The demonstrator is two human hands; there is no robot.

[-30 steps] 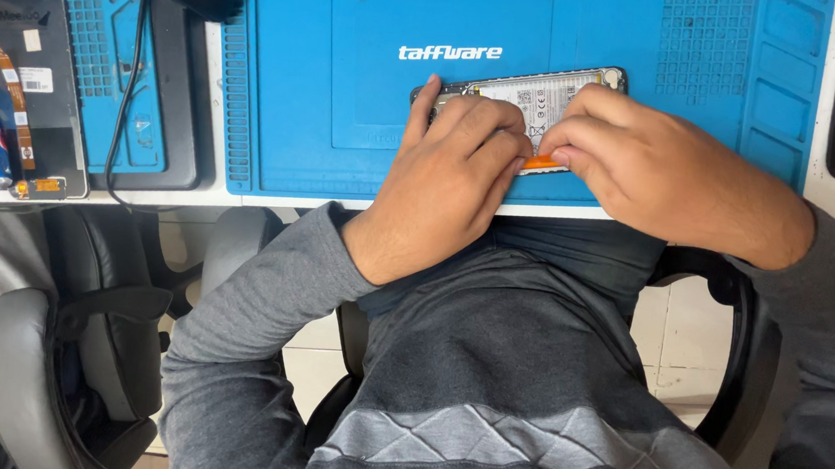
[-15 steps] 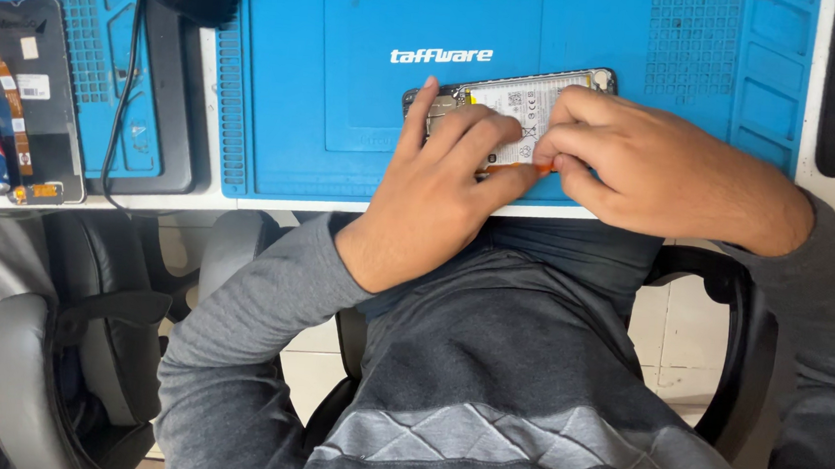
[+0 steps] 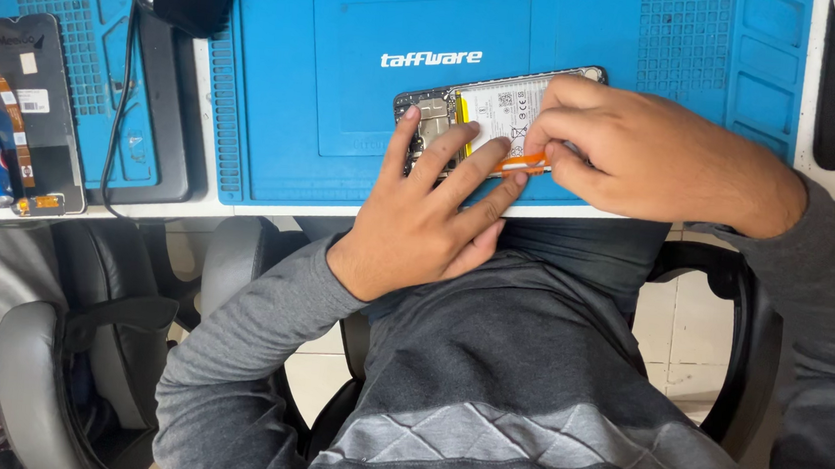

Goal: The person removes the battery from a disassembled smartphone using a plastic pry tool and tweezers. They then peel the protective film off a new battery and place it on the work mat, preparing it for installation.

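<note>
Head view: blue mat (image 3: 279,105) on white desk, right hand's (image 3: 662,155) grip pinching orange tool (image 3: 521,161), left hand (image 3: 429,216) flat on opened phone (image 3: 492,106).

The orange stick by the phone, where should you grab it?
Probably by its bare middle, coming from the table-edge side. The orange pry tool lies flat along the opened phone's near edge, its far end tucked under the right hand; the left hand fingertips press beside it, so only that short stretch shows.

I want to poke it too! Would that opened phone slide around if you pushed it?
Probably not much: the opened phone lies flat on the blue mat, pinned by the left hand. It likely breaks easily, since its insides are bare. The right hand holds an orange tool to it.
</note>
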